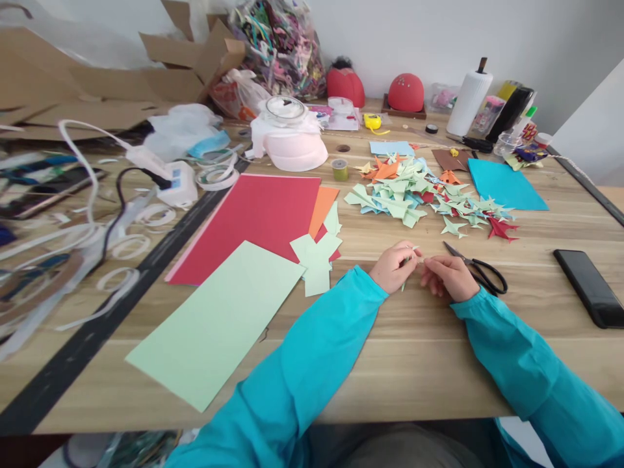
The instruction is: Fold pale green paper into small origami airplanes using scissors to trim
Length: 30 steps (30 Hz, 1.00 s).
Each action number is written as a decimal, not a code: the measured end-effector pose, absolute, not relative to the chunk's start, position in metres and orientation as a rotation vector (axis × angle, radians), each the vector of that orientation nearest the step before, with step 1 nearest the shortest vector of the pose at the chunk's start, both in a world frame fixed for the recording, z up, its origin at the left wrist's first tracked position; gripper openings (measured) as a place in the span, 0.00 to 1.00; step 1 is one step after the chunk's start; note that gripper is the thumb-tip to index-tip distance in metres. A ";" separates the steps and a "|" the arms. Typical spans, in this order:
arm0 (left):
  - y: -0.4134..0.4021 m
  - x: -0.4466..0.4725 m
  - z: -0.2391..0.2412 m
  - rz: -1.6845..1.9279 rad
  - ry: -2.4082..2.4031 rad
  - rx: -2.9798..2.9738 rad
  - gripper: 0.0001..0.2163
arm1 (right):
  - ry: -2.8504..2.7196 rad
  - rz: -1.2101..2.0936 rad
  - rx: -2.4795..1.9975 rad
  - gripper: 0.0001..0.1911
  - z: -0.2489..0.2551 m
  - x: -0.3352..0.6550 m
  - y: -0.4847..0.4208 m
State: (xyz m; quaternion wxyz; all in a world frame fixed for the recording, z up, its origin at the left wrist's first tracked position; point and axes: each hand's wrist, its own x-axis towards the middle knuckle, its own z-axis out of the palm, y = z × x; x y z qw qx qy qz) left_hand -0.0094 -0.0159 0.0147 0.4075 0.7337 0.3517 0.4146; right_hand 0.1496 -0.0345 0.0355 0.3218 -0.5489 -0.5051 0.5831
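My left hand (pixel 392 268) is closed around a small folded piece of pale green paper (pixel 403 285), mostly hidden by the fingers. Close beside it, my right hand (pixel 451 277) pinches at a tiny end between the two hands; what its fingertips hold is too small to make out. Black-handled scissors (pixel 480 268) lie just beyond my right hand. Past both hands spreads a pile of folded paper shapes (pixel 400 188), mostly pale green with some orange, blue and red. To the left of my hands, cut pale green paper pieces (pixel 316 263) overlap.
A large pale green sheet (pixel 219 318) and red sheets (pixel 258 214) lie at left. A blue sheet (pixel 507 185) is at back right, a phone (pixel 592 286) at right. White strips and a power strip (pixel 178 185) crowd the left side. A green spool (pixel 340 170) stands mid-table.
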 end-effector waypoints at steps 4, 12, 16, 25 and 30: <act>-0.020 -0.009 0.015 1.062 0.870 1.983 0.10 | -1.167 1.789 -1.453 0.18 0.039 0.150 -0.034; -0.026 -0.007 0.017 1.107 0.835 2.138 0.10 | -1.117 1.761 -1.339 0.17 0.038 0.150 -0.035; -0.025 -0.007 0.017 1.123 0.823 2.135 0.08 | -1.133 1.713 -1.280 0.16 0.037 0.151 -0.035; -0.026 -0.009 0.019 1.100 0.901 1.982 0.04 | -1.302 1.492 -1.236 0.18 0.035 0.149 -0.039; -0.026 -0.008 0.018 1.096 0.925 1.974 0.05 | -1.485 1.291 -1.265 0.19 0.034 0.149 -0.041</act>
